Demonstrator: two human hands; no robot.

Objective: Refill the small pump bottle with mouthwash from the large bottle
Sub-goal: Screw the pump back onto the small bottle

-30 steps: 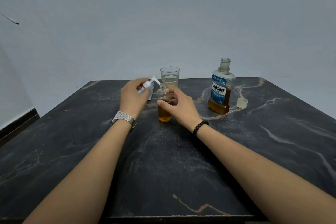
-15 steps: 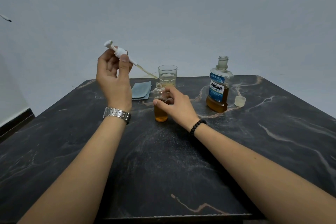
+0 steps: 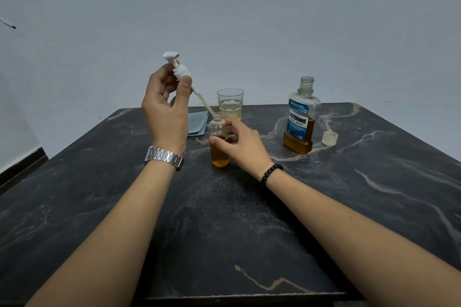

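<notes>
The dark marble-patterned table stands against a plain grey wall, with the uncapped Listerine bottle at rear right. The left hand pinches the white pump head, now carried from beside the bottle to the neck, dip tube tip entering. The right hand grips the part-filled small pump bottle upright, so filling appears done and re-capping follows.
</notes>
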